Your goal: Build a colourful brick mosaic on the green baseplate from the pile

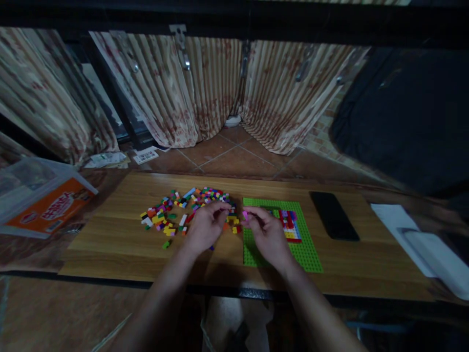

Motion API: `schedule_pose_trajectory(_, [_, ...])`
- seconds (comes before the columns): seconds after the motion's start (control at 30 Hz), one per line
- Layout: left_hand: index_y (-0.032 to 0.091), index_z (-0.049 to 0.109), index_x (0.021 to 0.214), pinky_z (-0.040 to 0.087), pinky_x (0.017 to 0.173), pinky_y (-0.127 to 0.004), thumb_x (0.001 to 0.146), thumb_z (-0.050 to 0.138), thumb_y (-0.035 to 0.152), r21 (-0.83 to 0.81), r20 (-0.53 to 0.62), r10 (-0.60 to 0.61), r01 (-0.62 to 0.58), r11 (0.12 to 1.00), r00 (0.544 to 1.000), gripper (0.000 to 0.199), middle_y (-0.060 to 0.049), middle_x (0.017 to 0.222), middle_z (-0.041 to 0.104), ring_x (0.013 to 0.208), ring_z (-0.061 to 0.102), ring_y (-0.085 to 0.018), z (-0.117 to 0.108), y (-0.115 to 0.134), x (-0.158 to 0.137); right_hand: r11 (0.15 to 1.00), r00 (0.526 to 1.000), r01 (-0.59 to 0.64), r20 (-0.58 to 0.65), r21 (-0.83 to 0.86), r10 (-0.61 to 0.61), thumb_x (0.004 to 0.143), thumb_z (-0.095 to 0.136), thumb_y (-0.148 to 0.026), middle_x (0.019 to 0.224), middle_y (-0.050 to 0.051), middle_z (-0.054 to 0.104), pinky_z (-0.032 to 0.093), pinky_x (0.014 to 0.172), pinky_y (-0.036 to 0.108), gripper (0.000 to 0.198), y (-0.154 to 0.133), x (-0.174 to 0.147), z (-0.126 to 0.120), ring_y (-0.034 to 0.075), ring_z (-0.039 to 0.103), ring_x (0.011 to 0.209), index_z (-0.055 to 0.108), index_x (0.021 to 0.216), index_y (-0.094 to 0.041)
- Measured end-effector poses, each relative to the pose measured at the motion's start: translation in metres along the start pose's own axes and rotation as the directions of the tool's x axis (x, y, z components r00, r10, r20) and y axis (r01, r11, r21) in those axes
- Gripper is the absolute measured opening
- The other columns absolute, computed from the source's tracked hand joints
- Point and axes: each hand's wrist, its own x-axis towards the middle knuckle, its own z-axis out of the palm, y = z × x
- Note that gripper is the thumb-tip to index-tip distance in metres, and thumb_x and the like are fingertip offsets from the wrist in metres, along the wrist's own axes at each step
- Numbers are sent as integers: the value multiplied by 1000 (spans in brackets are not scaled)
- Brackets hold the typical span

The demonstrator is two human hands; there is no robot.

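My right hand (pixel 269 237) pinches a small pink toy brick (pixel 245 214) between thumb and forefinger, above the left part of a green studded baseplate (pixel 311 256). My left hand (pixel 207 227) is closed, its thumb and fingertips drawn together at the right side of a pile of loose coloured toy bricks (pixel 161 218); what they hold, if anything, cannot be made out. On the baseplate, partly behind my right hand, stands a low build of red, blue, yellow and white bricks (pixel 293 234). The two hands are a little apart.
The wooden table (pixel 120 244) carries a black phone (pixel 334 215) right of the baseplate. Off its left end is a clear plastic tub (pixel 54 208) with an orange label. White flat things (pixel 403 234) lie at the right. Striped curtains (pixel 212 93) hang beyond the table.
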Motion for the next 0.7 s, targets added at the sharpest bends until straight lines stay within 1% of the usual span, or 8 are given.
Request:
schedule_pose_trajectory(0.1, [17, 70, 100, 49, 77, -26, 86, 53, 28, -163, 54, -15, 24, 986, 998, 25, -4, 95, 72, 84, 64, -16, 21, 8, 1, 1000, 1000, 15, -5, -15, -15, 90, 49, -30, 100, 6, 68, 57, 73, 29, 25, 2, 0, -6, 15, 69, 78, 63, 108, -22])
schedule_pose_trajectory(0.2, [15, 71, 95, 48, 70, -24, 86, 54, 33, -311, 119, -47, 82, 947, 992, 26, -3, 84, 71, 76, 62, -15, 35, 13, 4, 989, 997, 68, -15, -128, -70, 89, 50, -28, 100, 6, 67, 55, 78, 31, 24, 0, 0, -12, 16, 67, 85, 64, 108, -22])
schedule_pose_trajectory(0.3, [14, 72, 88, 46, 65, -23, 83, 58, 35, -424, 144, -91, 144, 894, 985, 26, -2, 77, 69, 70, 58, -13, 44, 18, 6, 970, 994, 105, 2, -218, -107, 89, 52, -24, 102, 6, 66, 53, 83, 32, 25, -4, 0, -18, 17, 65, 90, 63, 110, -22])
schedule_pose_trajectory(0.4, [13, 72, 87, 45, 63, -22, 79, 63, 35, -512, 180, -150, 223, 829, 972, 25, -2, 77, 69, 67, 57, -12, 49, 25, 7, 978, 994, 105, 38, -179, -100, 87, 53, -21, 104, 6, 64, 54, 83, 31, 27, -6, -1, -23, 16, 65, 89, 62, 112, -22])
schedule_pose_trajectory(0.47, [13, 72, 87, 44, 62, -22, 78, 64, 36, -540, 208, -180, 266, 799, 962, 25, -2, 76, 68, 66, 56, -11, 52, 28, 9, 981, 993, 109, 64, -159, -100, 87, 53, -20, 105, 5, 63, 54, 83, 30, 27, -6, -2, -27, 15, 65, 90, 61, 113, -22])
schedule_pose_trajectory(0.53, [13, 71, 83, 44, 61, -22, 78, 63, 37, -539, 216, -187, 277, 796, 958, 25, -2, 72, 67, 65, 55, -11, 55, 30, 10, 972, 990, 131, 76, -194, -118, 88, 53, -19, 102, 5, 63, 53, 83, 31, 27, -5, -1, -33, 16, 65, 91, 62, 112, -24])
schedule_pose_trajectory(0.6, [14, 71, 80, 44, 62, -22, 80, 61, 36, -511, 209, -178, 262, 818, 962, 25, -2, 70, 66, 65, 55, -11, 60, 29, 12, 947, 987, 157, 77, -279, -141, 88, 54, -20, 100, 4, 64, 52, 84, 33, 25, -3, 1, -41, 17, 63, 91, 64, 110, -25])
schedule_pose_trajectory(0.7, [15, 72, 84, 45, 63, -23, 81, 57, 31, -442, 165, -186, 241, 864, 969, 22, -3, 73, 67, 67, 57, -12, 66, 26, 16, 891, 986, 166, 63, -424, -154, 86, 59, -25, 102, 4, 63, 49, 88, 37, 23, 3, 6, -57, 20, 60, 97, 67, 107, -26])
